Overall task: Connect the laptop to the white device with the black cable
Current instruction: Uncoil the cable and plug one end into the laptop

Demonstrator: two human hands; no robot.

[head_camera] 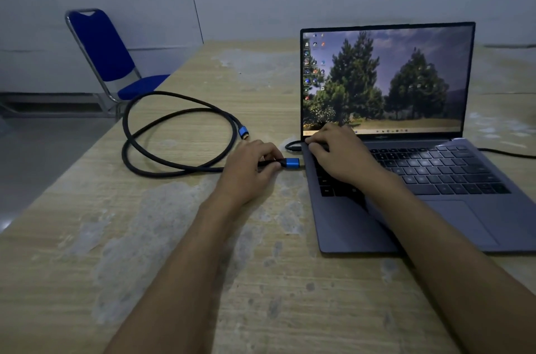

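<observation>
An open grey laptop with a lit screen stands on the right of the table. A black cable lies looped to its left. My left hand pinches the cable just behind its blue plug, whose tip sits at the laptop's left edge. The cable's other blue plug rests free on the table. My right hand lies flat on the laptop's back left corner, fingers on the keyboard. No white device is in view.
A second thin black cable is plugged into the laptop's left side near the hinge. Another lead runs off to the right. A blue chair stands beyond the wooden table's left edge.
</observation>
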